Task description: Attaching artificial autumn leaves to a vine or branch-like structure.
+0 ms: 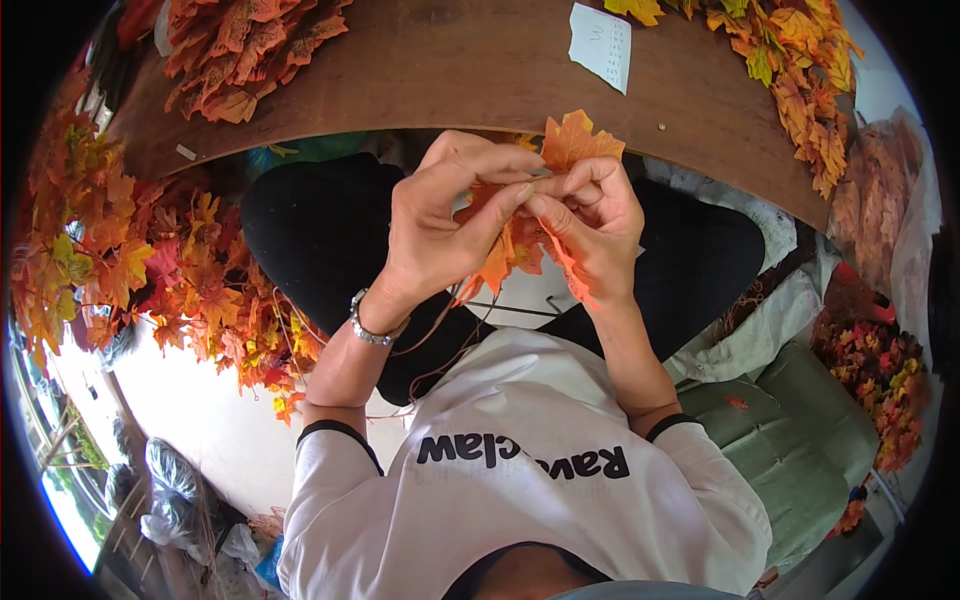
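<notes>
Both hands meet over my lap, just in front of the table edge. My left hand [445, 205], with a bracelet at its wrist, is closed in a pinch, thumb against fingertips. Against it, my right hand [595, 220] pinches too. Orange artificial maple leaves are caught between them: one leaf [580, 140] stands up above my right fingers, and others [508, 258] hang below the fingertips. A thin brown stem [437, 325] trails down from the leaves past my left wrist. The exact pinch point is partly hidden by my fingers.
A brown wooden table [450, 70] curves across the front. On it lie a pile of reddish-orange leaves [245, 50], a torn paper note [600, 48] and yellow-orange leaves [800, 80]. Leaf garlands [190, 270] hang at the left. A green cushion [770, 440] sits at my right.
</notes>
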The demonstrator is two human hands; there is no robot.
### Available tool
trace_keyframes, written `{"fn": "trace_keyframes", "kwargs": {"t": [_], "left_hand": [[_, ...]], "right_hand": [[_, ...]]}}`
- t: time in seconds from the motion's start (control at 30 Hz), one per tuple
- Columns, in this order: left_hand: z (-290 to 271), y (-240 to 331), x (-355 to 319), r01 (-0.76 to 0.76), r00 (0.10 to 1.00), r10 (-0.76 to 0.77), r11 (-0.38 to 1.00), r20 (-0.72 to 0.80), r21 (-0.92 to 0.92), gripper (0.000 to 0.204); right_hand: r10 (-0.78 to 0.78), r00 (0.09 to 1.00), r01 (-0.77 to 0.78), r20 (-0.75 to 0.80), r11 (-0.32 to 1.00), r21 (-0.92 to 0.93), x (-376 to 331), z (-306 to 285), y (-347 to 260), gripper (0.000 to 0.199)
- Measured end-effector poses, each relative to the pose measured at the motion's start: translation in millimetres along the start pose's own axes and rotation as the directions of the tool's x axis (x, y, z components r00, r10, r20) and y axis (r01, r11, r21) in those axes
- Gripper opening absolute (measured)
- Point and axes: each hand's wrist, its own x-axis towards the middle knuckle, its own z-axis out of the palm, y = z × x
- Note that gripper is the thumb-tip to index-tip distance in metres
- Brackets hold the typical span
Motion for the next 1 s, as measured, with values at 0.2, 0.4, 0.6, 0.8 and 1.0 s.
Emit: {"fn": "trace_keyframes", "kwargs": {"t": [0.2, 0.4, 0.6, 0.8, 1.0], "left_hand": [[-5, -3, 6, 0.133, 0.991, -0.133, 0.981, 0.008, -0.141, 0.012], [-10, 1, 7, 0.411, 0.911, -0.363, 0.833, 0.194, -0.371, 0.007], [-13, 2, 8, 0.49, 0.868, -0.42, 0.813, 0.266, -0.315, 0.007], [-15, -3, 7, 0.414, 0.893, -0.348, 0.883, 0.284, -0.221, 0.008], [-10, 6, 11, 0.375, 0.921, -0.305, 0.862, 0.241, -0.342, 0.01]], "right_hand": [[-0.187, 0.978, 0.207, 0.092, 0.915, -0.346, 5, 1, -13, 0.023], [-0.109, 0.99, 0.128, 0.091, 0.963, -0.238, 4, 1, -9, 0.025], [-0.049, 0.998, 0.052, 0.033, 0.991, -0.125, 4, 0, -6, 0.026], [-0.003, 0.994, 0.013, 0.108, 0.995, -0.095, 6, -8, -5, 0.025], [-0.026, 0.982, 0.015, 0.186, 0.998, 0.06, 22, -22, -2, 0.017]]}}
